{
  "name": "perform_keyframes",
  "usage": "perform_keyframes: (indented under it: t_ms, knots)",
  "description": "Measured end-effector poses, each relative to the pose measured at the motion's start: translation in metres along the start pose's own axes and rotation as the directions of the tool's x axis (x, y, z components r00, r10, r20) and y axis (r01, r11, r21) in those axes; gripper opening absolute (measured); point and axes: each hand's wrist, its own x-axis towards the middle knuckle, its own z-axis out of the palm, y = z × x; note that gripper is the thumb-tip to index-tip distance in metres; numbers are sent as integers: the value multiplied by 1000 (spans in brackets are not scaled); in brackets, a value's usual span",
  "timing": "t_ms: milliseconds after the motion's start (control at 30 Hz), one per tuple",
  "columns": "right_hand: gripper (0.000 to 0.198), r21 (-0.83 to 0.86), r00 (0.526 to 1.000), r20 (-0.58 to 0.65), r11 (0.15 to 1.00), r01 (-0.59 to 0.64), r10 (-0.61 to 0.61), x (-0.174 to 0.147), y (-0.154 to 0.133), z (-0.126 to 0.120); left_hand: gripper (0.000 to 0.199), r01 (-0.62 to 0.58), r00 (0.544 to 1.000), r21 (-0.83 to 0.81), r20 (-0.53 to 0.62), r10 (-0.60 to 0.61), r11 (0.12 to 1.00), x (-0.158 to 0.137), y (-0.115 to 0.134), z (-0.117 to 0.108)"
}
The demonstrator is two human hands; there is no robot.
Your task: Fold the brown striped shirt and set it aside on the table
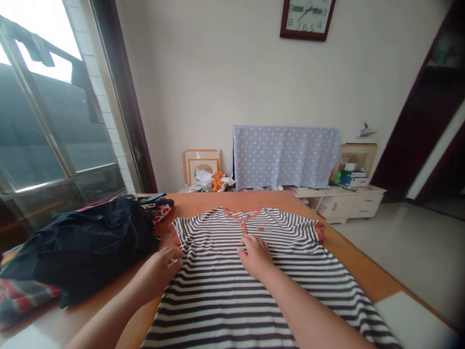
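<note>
Striped shirt (261, 291) lies flat, front up, on the orange table (348, 257); its hem is cut off by the lower frame edge. Right hand (256, 254) rests open, palm down, mid-chest below the collar. Left hand (163, 264), fingers loosely extended, touches the shirt's left edge beside a dark clothes pile (83, 247). Chest label unreadable.

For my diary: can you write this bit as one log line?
left hand: flat on striped shirt edge | right hand: flat on chest | dark clothes pile: beside shirt
</note>
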Motion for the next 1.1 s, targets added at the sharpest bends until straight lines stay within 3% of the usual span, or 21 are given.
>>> perform_keyframes:
  t_ms: [100, 200, 333, 500, 633, 800, 933, 1033, 1100]
  knots:
    - [25, 33, 1000, -5, 999, -3, 3, -1, 0, 0, 34, -146, 989, 89, 6, 147, 985, -19, 2, 11]
    - [25, 206, 997, 5, 976, -70, 71, 2, 1, 0, 36, -152, 988, 171, -6, 155, 973, -28, 1, 19]
    - [24, 556, 967, 83, 794, -245, 240, 12, 8, -7, 38, -107, 994, 187, 21, 105, 976, -33, 4, 19]
    - [35, 697, 925, 176, 621, -359, 336, 26, 29, -25, 39, -120, 993, 196, 10, 120, 973, -36, 7, 15]
    - [30, 720, 881, 250, 531, -447, 402, 29, 48, -40, 41, -157, 988, 191, 33, 153, 969, -37, 5, 14]
    - [22, 672, 860, 269, 555, -490, 433, 15, 53, -63, 41, -170, 985, 202, 22, 169, 965, -38, 2, 16]
    - [20, 643, 884, 262, 613, -459, 387, -14, 37, -77, 40, -175, 985, 159, 43, 170, 972, -36, -1, 15]
    - [20, 636, 932, 277, 683, -359, 233, -47, 18, -82, 45, -168, 984, 15, 56, 167, 986, -36, -3, 10]
    - [20, 613, 957, 285, 756, -228, 57, -73, 4, -84, 47, -148, 989, -183, -8, 149, 972, -40, -5, 6]
